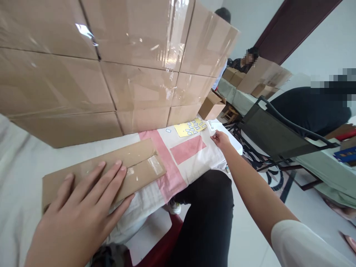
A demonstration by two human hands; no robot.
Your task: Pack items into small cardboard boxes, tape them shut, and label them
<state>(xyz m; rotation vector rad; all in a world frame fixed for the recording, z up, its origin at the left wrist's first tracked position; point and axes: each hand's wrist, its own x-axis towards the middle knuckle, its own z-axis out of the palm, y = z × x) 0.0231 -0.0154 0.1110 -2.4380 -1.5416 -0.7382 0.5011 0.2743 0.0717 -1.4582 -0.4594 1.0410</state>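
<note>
White cloth [94, 145] before us; taped cartons [144, 91] and an open-flapped box [212, 105] beyond, contents hidden.
Our left hand [79, 213] lies, fingers apart, on the flat cardboard box [139, 159]; our right hand [221, 140] has its fingertips together near the yellow label sheet [182, 130]; whether on anything, we cannot tell.

No legible text anywhere.

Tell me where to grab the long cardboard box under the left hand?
Probably the right end of the long cardboard box, coming from the right. It lies flat, with the left hand spread over its other end. Being narrow, it could be held across its long edges.
</note>
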